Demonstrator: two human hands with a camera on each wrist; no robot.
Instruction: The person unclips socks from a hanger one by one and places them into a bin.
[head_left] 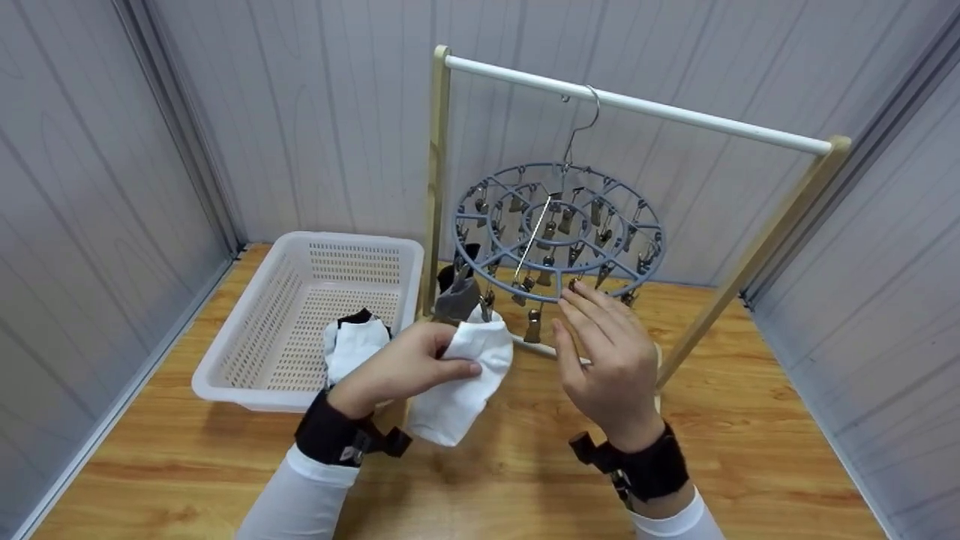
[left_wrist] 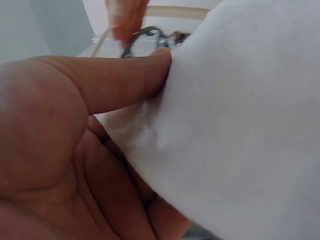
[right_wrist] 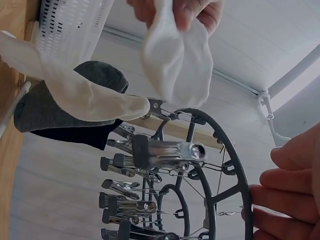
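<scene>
My left hand [head_left: 401,367] pinches a white sock [head_left: 454,405] between thumb and fingers, in front of a round blue-grey clip hanger [head_left: 559,296]. The left wrist view shows the thumb pressed flat on the white cloth. My right hand [head_left: 611,360] has its fingers nearly straight, with the fingertips at the hanger's near rim. In the right wrist view, another white sock [right_wrist: 85,97] hangs from a clip, beside a grey sock [right_wrist: 45,105] and a black one [right_wrist: 80,136]. Several metal clips [right_wrist: 165,152] dangle from the ring.
The hanger's hook holds onto the white bar [head_left: 675,114] of a wooden-sided rack [head_left: 750,259]. At the left stands a white perforated basket [head_left: 247,322] with white and black socks [head_left: 358,346] in it. Panelled walls enclose the wooden table [head_left: 510,487].
</scene>
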